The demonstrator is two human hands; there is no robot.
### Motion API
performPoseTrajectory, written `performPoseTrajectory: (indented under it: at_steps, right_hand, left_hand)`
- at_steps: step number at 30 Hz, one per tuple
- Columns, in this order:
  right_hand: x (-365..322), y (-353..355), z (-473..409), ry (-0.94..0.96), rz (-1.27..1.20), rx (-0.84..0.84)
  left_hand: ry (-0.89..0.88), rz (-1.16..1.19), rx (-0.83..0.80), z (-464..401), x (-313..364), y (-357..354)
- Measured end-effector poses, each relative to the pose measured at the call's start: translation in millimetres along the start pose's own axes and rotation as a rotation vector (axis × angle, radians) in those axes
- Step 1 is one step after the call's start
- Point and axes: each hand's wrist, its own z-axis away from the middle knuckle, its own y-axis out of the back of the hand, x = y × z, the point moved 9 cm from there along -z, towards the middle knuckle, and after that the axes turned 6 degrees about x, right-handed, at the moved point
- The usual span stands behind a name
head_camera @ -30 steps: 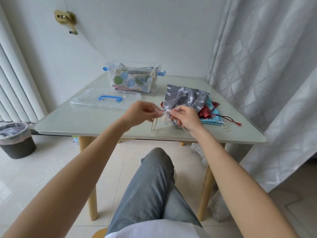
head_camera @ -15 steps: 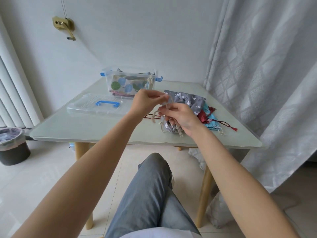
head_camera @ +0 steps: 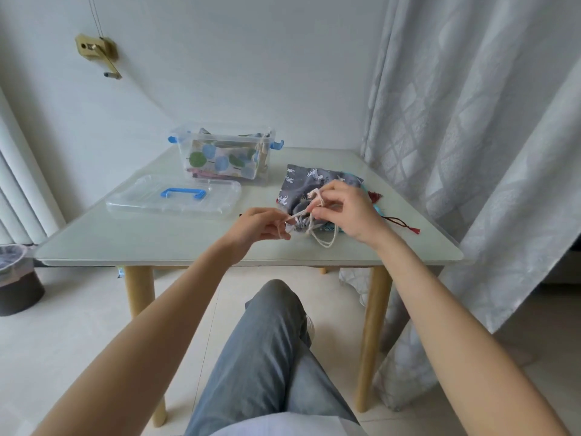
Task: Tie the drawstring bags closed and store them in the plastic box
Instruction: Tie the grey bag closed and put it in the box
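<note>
Both hands work at the near right part of the pale green glass-topped desk [head_camera: 132, 243], close to its front edge. Left hand [head_camera: 257, 229]: fingers curled, pinching one end of the cream cotton drawstring cord [head_camera: 309, 226] near the gathered mouth of the grey fabric drawstring bag with white animal print [head_camera: 301, 184]. Right hand [head_camera: 345, 212]: thumb and forefinger pinch the cord higher up, a small loop standing above the fingers; other fingers loosely curled. Slack cord hangs in a loop below the hands, lying on the desk just short of the front edge.

Grey bag lies flat on the desk, on top of a pile: a teal bag edge [head_camera: 375, 209] and a dark red bag with red tasselled cord [head_camera: 402, 223] show from under it. The tassel trails toward the right desk edge, near the white patterned curtain [head_camera: 471, 136].

Clear plastic storage box with blue latches [head_camera: 224, 155] sits at the back of the desk, centre-left, open, with a cream bag printed with blue and green dots [head_camera: 220, 158] already inside. Its clear lid with blue handle [head_camera: 176, 198] lies flat just in front of the box, apart from it, left of the hands.

Open desk surface: the front left corner and the strip between lid and front edge. Right side is tight against the curtain. Dark round waste bin with liner [head_camera: 15, 278] on the floor off the left end of the desk. Person's grey-trousered leg [head_camera: 267, 357] crossed below the front edge.
</note>
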Motion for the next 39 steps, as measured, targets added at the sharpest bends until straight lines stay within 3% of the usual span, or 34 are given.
performPoseTrajectory:
  at_steps: [5,11,16,20,22,27,30,32,35,39]
  right_hand:
    - [-13,-5,4,0.178,0.073,0.11]
    - [-20,-12,2,0.151,-0.002,0.142]
    - [0,0,7,0.003,-0.112,0.253]
    - [47,7,24,-0.311,-0.376,0.355]
    - [66,9,37,-0.463,-0.509,0.401]
    - [92,13,64,-0.664,-0.62,0.488]
    - [103,19,78,-0.693,-0.544,0.548]
    - [109,27,84,-0.674,-0.426,0.564]
    - [119,42,92,-0.647,-0.306,0.574]
    - [109,35,84,-0.531,0.091,0.319]
  left_hand:
    - [0.0,-0.042,-0.013,8,-2,-8]
    - [-0.168,-0.232,0.041,-1,11,-8]
    - [-0.299,-0.303,0.264,-1,17,19]
    - [-0.343,-0.539,0.506,8,13,48]
    - [-0.291,-0.348,0.523,10,3,58]
    - [-0.034,0.812,0.279,5,-21,46]
    - [-0.004,1.079,0.217,6,-24,35]
    - [0.028,0.958,0.289,11,-31,38]
    - [-0.05,0.261,0.453,19,-31,60]
    - [-0.281,-0.404,0.304,21,-12,35]
